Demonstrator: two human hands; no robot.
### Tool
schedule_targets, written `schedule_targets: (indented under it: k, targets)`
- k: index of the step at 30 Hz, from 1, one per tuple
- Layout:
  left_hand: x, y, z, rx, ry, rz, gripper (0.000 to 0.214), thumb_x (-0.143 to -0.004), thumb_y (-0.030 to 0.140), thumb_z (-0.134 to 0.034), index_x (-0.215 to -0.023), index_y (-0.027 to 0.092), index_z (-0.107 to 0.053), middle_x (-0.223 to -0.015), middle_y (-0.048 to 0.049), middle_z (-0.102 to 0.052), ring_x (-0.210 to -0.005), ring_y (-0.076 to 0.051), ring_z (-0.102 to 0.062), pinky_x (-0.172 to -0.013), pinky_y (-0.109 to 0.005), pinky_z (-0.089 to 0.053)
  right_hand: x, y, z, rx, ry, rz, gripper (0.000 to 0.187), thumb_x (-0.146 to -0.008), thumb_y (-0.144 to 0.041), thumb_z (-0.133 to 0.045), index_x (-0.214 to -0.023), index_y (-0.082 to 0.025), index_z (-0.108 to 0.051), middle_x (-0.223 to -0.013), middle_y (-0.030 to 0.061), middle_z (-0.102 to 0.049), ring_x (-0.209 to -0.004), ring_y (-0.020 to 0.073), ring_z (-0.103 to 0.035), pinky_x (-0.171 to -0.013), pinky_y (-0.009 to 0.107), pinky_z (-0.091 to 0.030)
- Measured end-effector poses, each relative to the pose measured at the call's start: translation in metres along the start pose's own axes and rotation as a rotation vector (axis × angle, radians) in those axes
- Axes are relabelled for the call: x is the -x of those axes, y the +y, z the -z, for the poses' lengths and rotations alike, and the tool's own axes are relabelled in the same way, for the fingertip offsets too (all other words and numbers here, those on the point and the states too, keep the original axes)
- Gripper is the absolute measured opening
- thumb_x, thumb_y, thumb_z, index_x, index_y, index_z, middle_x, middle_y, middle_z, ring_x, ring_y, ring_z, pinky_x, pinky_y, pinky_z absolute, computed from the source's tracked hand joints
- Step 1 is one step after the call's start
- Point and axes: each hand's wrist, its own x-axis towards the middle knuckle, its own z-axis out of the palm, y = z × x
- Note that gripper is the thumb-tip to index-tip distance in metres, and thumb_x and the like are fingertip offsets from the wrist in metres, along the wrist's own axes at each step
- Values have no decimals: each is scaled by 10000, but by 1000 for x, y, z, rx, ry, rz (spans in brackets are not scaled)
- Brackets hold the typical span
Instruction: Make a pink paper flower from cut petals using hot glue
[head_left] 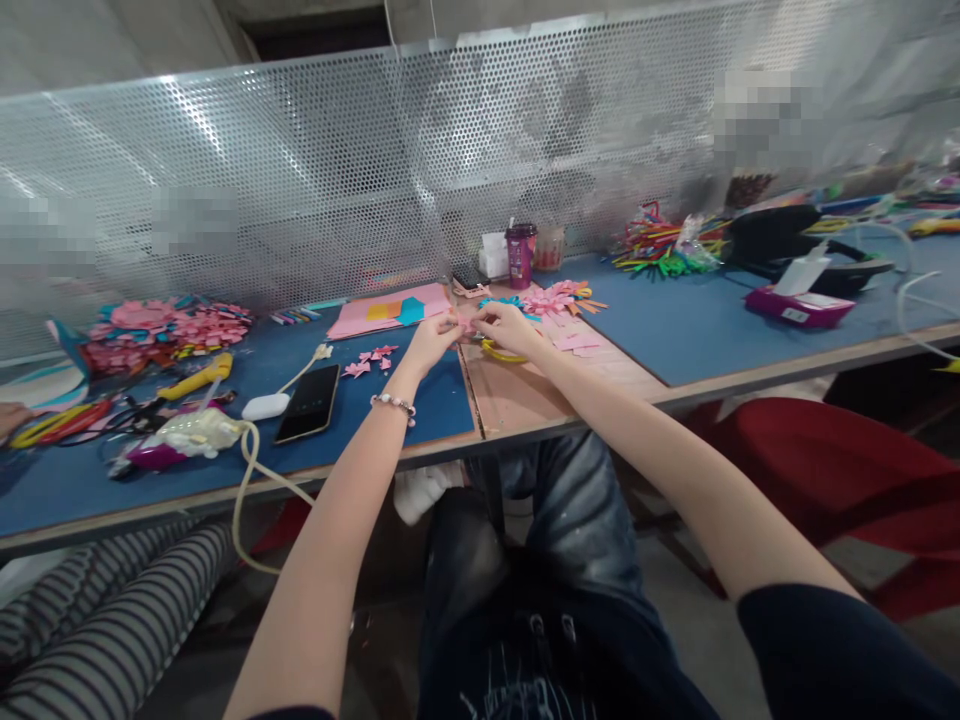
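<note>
My left hand (433, 338) and my right hand (504, 328) meet above the table, each pinching a small pink paper piece (466, 325) between them. Its exact shape is too small to make out. Just below my right hand lies something yellow and looped (501, 352), partly covered by the hand. Several folded pink paper pieces (367, 362) lie to the left of my left hand. Beyond my right hand is a heap of pink strips (556, 298) with blue and orange ones. Flat pink paper strips (581, 338) rest beside my right wrist.
A phone (309, 402) and a white charger (265, 406) lie at left, near a yellow glue gun (196, 376) and a large pink paper pile (161, 330). Pink sheets (390, 308) and a purple cup (520, 258) stand behind. Perforated metal panels (330, 170) edge the table.
</note>
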Motion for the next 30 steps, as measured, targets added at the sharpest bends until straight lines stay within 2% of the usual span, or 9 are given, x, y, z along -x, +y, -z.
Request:
schedule_targets:
  k: [9,19,22,26,30]
  targets:
    - [-2,-5,0,23,-5,23,196,-805,314,-672,-905,149,-641,-881,-76,-742,-836,-211,-705,-682,-295,-524,0,2,2,-83,-37,-66,192,-733,-295,-545,-700,-147,-662,-616,-12,-585,-586,124,-484,-559,248,-372]
    - [2,-2,-2,51,-36,17,230,-748,314,-723,-885,153,-634,-905,-74,-738,-861,-210,-693,-737,-318,-531,1,5,4,-87,-48,-62,178,-718,-274,-512,-621,-158,-606,-548,-31,-522,-542,116,-467,-540,244,-360]
    - [2,0,-2,48,-27,19,215,-745,304,-717,-868,150,-629,-897,-76,-738,-852,-211,-694,-707,-305,-529,1,7,1,-43,-38,-28,166,-733,-264,-520,-654,-156,-618,-585,-21,-554,-564,124,-488,-568,253,-382]
    - [1,-1,0,38,16,13,191,-746,293,-701,-857,156,-627,-836,-65,-729,-814,-205,-691,-639,-274,-511,1,9,-4,45,18,43,141,-766,-274,-566,-775,-156,-642,-755,22,-627,-662,146,-526,-658,282,-424]
    - [-1,-3,1,35,41,7,199,-748,294,-693,-888,164,-638,-799,-54,-721,-793,-200,-691,-654,-280,-520,1,6,-5,134,96,124,116,-807,-287,-591,-826,-175,-611,-871,46,-598,-683,154,-488,-714,317,-428]
